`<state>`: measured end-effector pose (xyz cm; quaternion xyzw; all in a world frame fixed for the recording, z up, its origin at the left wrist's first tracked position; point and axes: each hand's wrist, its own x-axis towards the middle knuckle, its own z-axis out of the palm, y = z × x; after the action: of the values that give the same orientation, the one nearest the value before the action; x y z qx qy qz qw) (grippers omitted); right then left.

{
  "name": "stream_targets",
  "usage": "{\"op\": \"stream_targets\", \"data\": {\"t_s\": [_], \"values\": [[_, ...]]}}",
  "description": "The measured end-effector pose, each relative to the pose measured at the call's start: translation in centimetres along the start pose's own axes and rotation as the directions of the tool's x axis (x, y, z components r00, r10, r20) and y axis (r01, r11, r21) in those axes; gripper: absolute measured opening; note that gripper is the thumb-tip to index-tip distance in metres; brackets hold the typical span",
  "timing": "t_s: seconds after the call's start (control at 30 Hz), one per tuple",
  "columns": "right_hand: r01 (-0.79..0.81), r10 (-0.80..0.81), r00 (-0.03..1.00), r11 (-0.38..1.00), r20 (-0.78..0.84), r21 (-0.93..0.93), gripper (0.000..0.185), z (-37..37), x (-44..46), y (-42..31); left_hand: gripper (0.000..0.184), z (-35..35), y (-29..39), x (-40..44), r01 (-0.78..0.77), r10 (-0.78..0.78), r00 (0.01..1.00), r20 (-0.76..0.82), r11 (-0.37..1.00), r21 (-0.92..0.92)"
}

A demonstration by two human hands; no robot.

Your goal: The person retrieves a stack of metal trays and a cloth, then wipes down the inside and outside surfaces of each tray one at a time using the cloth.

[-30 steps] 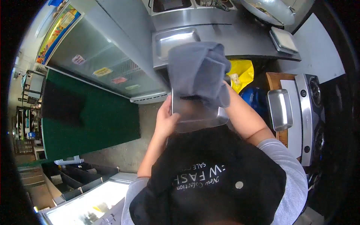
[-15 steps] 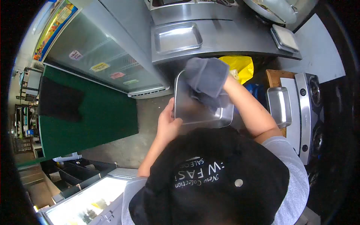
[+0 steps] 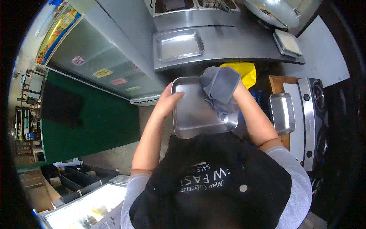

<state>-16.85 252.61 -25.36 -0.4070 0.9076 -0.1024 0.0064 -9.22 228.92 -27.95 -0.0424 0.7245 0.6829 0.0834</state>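
Note:
A shiny metal tray is held up in front of my body, its inside facing me. My left hand grips its upper left rim, with the thumb over the inner side. A grey cloth covers my right hand, and I have hold of it against the tray's right side. The fingers of that hand are hidden in the folds. The cloth's lower end hangs over the tray's inside.
A steel counter ahead carries another metal tray, a wok and stacked shallow containers. A yellow bag is below its edge. At right are a metal tray and a stove; a glass-door fridge stands left.
My left hand has slid up from the tray's lower left to its upper left rim. The tray has turned more level, and the cloth has shifted right and down.

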Motion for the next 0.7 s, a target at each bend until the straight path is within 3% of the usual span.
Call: {"op": "stream_targets", "data": {"t_s": [0.03, 0.07, 0.13, 0.2, 0.3, 0.33, 0.4, 0.43, 0.47, 0.5, 0.53, 0.57, 0.67, 0.7], "values": [[0.003, -0.003, 1.000, 1.000, -0.006, -0.008, 0.027, -1.2, 0.5, -0.8, 0.043, 0.6, 0.5, 0.6, 0.091, -0.085, 0.993, -0.076, 0.992, 0.083], [-0.012, 0.013, 1.000, 1.000, -0.022, 0.016, 0.024, -2.4, 0.9, -1.8, 0.043, 1.0, 0.8, 1.1, 0.083, -0.077, 0.994, -0.073, 0.993, 0.083], [-0.041, 0.043, 0.999, 0.998, -0.031, 0.046, 0.021, -4.1, 1.4, -3.8, 0.040, 1.8, 1.4, 1.3, -0.026, 0.031, 0.999, -0.013, 0.953, 0.303], [0.157, -0.135, 0.971, 0.983, -0.199, 0.096, 0.020, -5.0, 1.6, -5.2, 0.040, 3.4, 1.4, 1.1, -0.093, 0.088, 0.996, 0.029, 0.959, 0.269], [0.121, -0.074, 0.937, 0.985, -0.341, 0.120, 0.022, -1.2, 2.8, -4.1, 0.043, 4.6, 2.9, -0.1, -0.156, 0.165, 0.986, -0.032, 0.968, 0.195], [0.115, -0.066, 0.937, 0.986, -0.344, 0.124, 0.022, -0.6, 2.8, -3.7, 0.043, 4.4, 1.9, -0.3, -0.155, 0.163, 0.986, -0.025, 0.968, 0.199], [0.171, -0.125, 0.966, 0.965, -0.225, 0.201, 0.024, 0.3, 2.4, -3.4, 0.050, 3.6, -1.0, -0.7, -0.316, 0.331, 0.944, -0.006, 0.905, 0.287], [0.175, -0.152, 0.977, 0.972, -0.150, 0.159, 0.023, -3.2, 1.3, -4.4, 0.050, 3.5, 0.2, -1.6, -0.313, 0.328, 0.945, -0.006, 0.907, 0.282], [0.174, -0.152, 0.978, 0.972, -0.143, 0.160, 0.023, -3.6, 0.9, -4.1, 0.052, 3.4, 1.6, -2.7, -0.209, 0.225, 0.974, -0.014, 0.926, 0.315], [0.183, -0.180, 0.981, 0.982, -0.071, 0.045, 0.022, -3.9, 0.6, -3.5, 0.055, 3.3, 2.5, -3.5, -0.105, 0.122, 0.992, -0.027, 0.932, 0.348], [0.200, -0.200, 0.980, 0.977, 0.001, -0.071, 0.023, -4.1, 0.2, -2.7, 0.055, 3.2, 2.3, -3.9, -0.105, 0.123, 0.992, -0.030, 0.933, 0.345], [0.204, -0.204, 0.979, 0.976, 0.004, -0.072, 0.023, -3.8, -0.4, -1.6, 0.056, 3.1, 2.0, -4.3, -0.144, 0.174, 0.983, -0.051, 0.922, 0.360], [0.154, -0.155, 0.960, 0.988, -0.234, -0.023, 0.027, -0.6, -2.8, 2.9, 0.058, 3.1, 2.6, -5.5, -0.234, 0.290, 0.954, -0.074, 0.877, 0.420], [0.158, -0.159, 0.960, 0.987, -0.231, -0.021, 0.027, 0.9, -3.5, 4.8, 0.058, 3.2, 2.8, -5.9, -0.284, 0.351, 0.934, -0.063, 0.838, 0.466]]}}
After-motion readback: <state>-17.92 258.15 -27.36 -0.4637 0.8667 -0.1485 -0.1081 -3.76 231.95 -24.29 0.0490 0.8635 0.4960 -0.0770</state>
